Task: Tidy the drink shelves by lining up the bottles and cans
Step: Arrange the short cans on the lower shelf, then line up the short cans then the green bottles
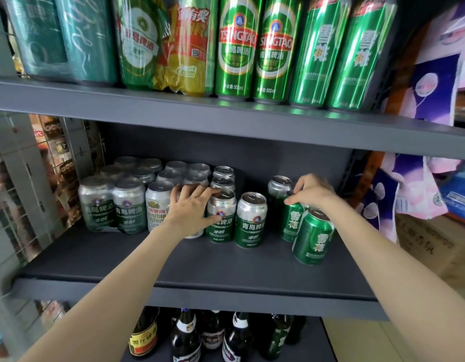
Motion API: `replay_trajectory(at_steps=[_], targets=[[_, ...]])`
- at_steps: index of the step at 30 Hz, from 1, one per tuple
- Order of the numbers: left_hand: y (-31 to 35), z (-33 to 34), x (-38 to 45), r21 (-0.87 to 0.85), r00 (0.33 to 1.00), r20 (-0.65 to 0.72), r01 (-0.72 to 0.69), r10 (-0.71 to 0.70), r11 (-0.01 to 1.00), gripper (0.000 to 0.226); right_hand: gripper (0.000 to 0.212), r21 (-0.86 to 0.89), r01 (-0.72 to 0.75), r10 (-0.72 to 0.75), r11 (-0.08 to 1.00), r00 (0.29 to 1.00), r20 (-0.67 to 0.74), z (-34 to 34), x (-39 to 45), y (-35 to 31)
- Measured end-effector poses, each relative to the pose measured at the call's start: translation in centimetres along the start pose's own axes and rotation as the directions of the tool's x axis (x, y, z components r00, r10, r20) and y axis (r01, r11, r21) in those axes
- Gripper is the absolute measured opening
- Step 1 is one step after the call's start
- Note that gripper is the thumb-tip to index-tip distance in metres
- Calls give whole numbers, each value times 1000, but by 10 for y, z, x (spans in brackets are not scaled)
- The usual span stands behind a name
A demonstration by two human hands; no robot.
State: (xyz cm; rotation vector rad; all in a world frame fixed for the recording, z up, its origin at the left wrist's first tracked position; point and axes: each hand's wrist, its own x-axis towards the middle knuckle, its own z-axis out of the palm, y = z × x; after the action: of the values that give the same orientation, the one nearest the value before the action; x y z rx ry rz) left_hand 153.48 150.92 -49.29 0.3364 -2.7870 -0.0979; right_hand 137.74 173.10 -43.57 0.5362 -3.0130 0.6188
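Your left hand (192, 209) is wrapped around a silver and green can (221, 218) on the middle shelf (200, 259), fingers over the top and thumb on the front; your right hand (311, 192) pinches the top of a green can (291, 220) over at three o'clock from it; both hands are holding cans, not resting. Be careful, because the cans stand very close together; a second silver and green can (251, 220) sits just at the three o'clock side of the one in your left hand, and if you slide yours that way it may bump it and knock it over. Another green can (313, 237) stands at five o'clock from your right hand, touching or almost touching the one you hold, and it sits nearer the front of the shelf; a quick pull could push it off, and it might fall on the dark bottles (213, 335) on the shelf below. Your left wrist is right against a white can (158, 207) at nine o'clock; a big swing could tip that one too. Holding a can only by its top is a weak hold; it could slip.
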Motion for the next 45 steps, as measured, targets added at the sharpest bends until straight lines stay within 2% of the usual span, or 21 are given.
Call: replay_trajectory(at_steps=[3, 5, 7, 9, 11, 13, 16, 19, 21, 24, 28, 31, 36, 38, 40, 42, 45], targets=[[1, -1, -1, 1, 1000, 4, 5, -5, 1000, 64, 37, -72, -27, 30, 997, 999, 29, -9, 3, 2], [0, 0, -1, 6, 1000, -21, -2, 2, 1000, 64, 41, -51, 85, -84, 995, 996, 10, -11, 7, -6], [0, 2, -2, 8, 999, -34, -5, 5, 1000, 67, 50, 55, 248, -248, 967, 969, 0, -5, 12, -18], [0, 3, -2, 14, 999, -43, -2, 3, 1000, 86, 64, 89, 339, -346, 936, 935, 73, 5, 21, -28], [-2, 6, -1, 38, 998, -59, -2, 4, 999, 100, 70, 29, 320, -320, 947, 933, 164, 16, 35, -29], [-4, 9, 1, 34, 997, -81, -3, 6, 999, 99, 62, -46, 292, -278, 955, 940, 198, 21, 47, -25], [-4, 10, 1, 24, 995, -97, -24, 26, 999, 88, 43, -96, 298, -278, 950, 944, 176, 21, 53, -24], [-5, 12, 0, 18, 992, -117, -37, 39, 999, 81, 45, -82, 320, -306, 944, 940, 149, 24, 54, -28], [-5, 13, 0, 11, 993, -113, -36, 37, 999, 67, 46, -29, 357, -352, 934, 930, 104, 27, 53, -36], [-4, 12, 1, 34, 994, -106, -34, 38, 999, 64, 44, 57, 381, -385, 923, 918, 98, 30, 48, -54], [-2, 11, 0, 26, 995, -100, -24, 26, 999, 64, 46, 210, 260, -304, 942, 927, 217, 32, 40, -75], [-2, 10, 0, 27, 995, -94, -22, 25, 999, 63, 43, 247, 217, -287, 944, 911, 298, 31, 34, -80], [-2, 10, 0, 4, 994, -112, -18, 18, 1000, 64, 26, 408, 194, -298, 892, 931, 208, 19, 3, -75], [-2, 11, -1, 10, 993, -114, -17, 18, 1000, 64, 40, 334, 313, -389, 889, 902, 189, 16, -15, -65], [-3, 11, 1, 17, 992, -125, -17, 19, 1000, 64, 72, 121, 438, -455, 891, 856, 247, 23, -31, -54], [-3, 11, 2, 4, 992, -128, -19, 19, 1000, 64, 100, -12, 468, -448, 884, 853, 267, 39, -40, -46], [-3, 12, 0, 17, 993, -117, -15, 17, 1000, 63, 106, -27, 425, -406, 905, 880, 249, 54, -39, -43]])
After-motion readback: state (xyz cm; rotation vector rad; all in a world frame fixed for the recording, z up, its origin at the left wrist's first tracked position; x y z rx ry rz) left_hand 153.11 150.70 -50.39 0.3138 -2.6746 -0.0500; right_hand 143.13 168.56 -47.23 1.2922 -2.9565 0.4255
